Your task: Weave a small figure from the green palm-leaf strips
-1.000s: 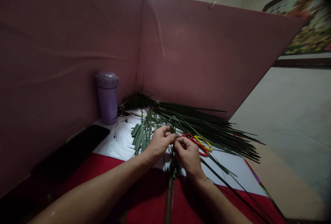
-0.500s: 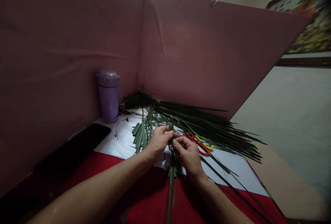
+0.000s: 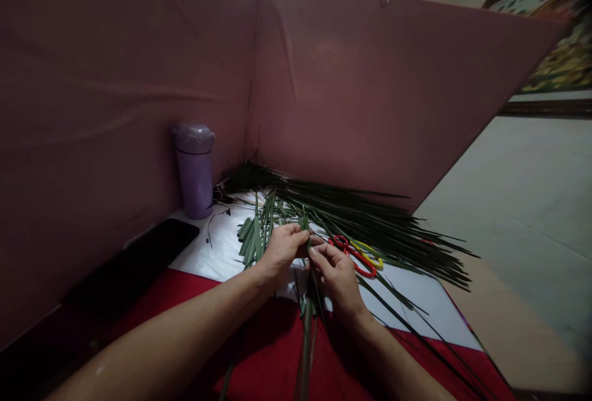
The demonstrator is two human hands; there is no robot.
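At our table (image 3: 263, 351), the bundle (image 3: 306, 339) crosses the front edge of the sheet (image 3: 446, 310) while we pinch its upper end between the fingertips of left hand (image 3: 283, 250) and right hand (image 3: 341, 279), its base apparently gathered, its tip seemingly unfinished, and leaves (image 3: 370, 216) along the back edge apparently unworked.

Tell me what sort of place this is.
Probably a craft spot, perhaps in a home: green leaf strips and red-and-yellow scissor handles lie on a white surface, and a framed picture hangs on the wall.
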